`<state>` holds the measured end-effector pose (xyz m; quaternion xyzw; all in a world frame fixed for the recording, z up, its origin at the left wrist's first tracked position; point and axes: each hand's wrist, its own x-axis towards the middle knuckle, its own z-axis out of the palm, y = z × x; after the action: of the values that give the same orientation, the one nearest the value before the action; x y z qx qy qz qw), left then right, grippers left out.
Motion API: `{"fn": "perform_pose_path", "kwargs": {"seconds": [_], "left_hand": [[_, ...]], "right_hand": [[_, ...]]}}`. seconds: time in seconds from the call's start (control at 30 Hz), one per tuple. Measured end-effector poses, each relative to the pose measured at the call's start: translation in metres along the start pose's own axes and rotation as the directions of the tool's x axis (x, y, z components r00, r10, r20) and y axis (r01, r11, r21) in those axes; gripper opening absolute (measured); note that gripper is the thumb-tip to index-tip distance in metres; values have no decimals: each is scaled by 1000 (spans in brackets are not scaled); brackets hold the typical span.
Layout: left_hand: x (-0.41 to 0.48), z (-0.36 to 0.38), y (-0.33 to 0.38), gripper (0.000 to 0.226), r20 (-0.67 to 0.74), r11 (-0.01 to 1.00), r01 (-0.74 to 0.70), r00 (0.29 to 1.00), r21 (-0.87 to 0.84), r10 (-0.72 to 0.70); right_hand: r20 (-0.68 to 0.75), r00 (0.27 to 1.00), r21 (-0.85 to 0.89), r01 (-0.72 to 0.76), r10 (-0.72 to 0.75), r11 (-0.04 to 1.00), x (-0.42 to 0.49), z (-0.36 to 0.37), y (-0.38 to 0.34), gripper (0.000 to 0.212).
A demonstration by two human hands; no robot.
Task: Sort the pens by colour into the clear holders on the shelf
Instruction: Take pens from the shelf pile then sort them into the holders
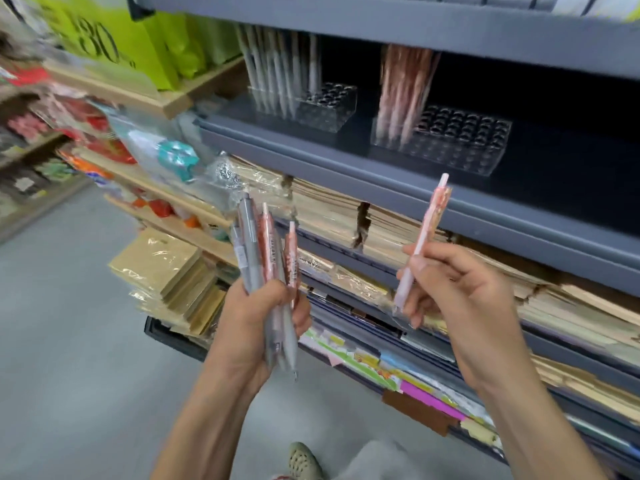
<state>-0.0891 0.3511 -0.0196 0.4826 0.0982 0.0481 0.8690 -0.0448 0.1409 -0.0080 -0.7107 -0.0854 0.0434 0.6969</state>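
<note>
My left hand (258,320) grips a bundle of pens (265,244), grey ones on the left and pink ones on the right, tips pointing down. A single pink pen (424,237) is pinched in my right hand (460,289), held upright below the shelf edge. On the dark shelf above stand two clear holders. The left holder (325,105) carries several grey pens (277,71) at its left end. The right holder (460,140) carries several pink pens (403,88) at its left end, with many open holes to the right.
The dark grey shelf's front lip (381,178) runs diagonally in front of the holders. Below it lie stacks of wrapped notebooks and paper (346,209). Wooden shelves with packaged goods (114,140) stand at the left. Grey floor (69,341) lies beneath.
</note>
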Motion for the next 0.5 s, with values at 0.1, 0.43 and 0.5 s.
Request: {"fn": "perform_pose_path", "kwargs": {"seconds": [0.1,0.43,0.5], "left_hand": [[21,-9,10,38,27,999,45,999,5,-46],[99,5,17,28,76,986,164,984,-19,-162],[111,10,19,29,95,985,172,981,-11,-170]], "right_hand": [[-111,993,-6,37,-38,999,15,15,-6,14],[-449,858,-87,235,-249,968,101,-10,-31,8],[-480,824,-133,272,-302,953,122,-16,-35,9]]}}
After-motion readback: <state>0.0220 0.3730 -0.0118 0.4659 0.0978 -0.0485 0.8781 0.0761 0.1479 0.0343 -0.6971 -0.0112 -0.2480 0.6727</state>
